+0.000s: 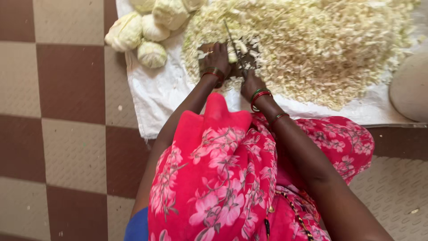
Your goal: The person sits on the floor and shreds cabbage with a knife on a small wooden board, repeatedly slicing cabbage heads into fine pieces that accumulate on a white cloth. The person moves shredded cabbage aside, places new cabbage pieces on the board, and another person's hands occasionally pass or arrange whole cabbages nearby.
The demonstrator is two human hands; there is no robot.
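Pale shredded cabbage heap (321, 49) beyond right hand (250, 82) closed on knife (234, 47), left hand (217, 57) pressing cabbage piece (236, 50); whole cabbage pieces (149, 27) uncut beyond left.

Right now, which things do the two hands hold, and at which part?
The right hand grips the knife at its handle end. The left hand presses on a cabbage piece beside the blade; its exact grip is hidden.

Five cabbage pieces (151, 53), one knife (234, 47), one shredded heap (321, 49).
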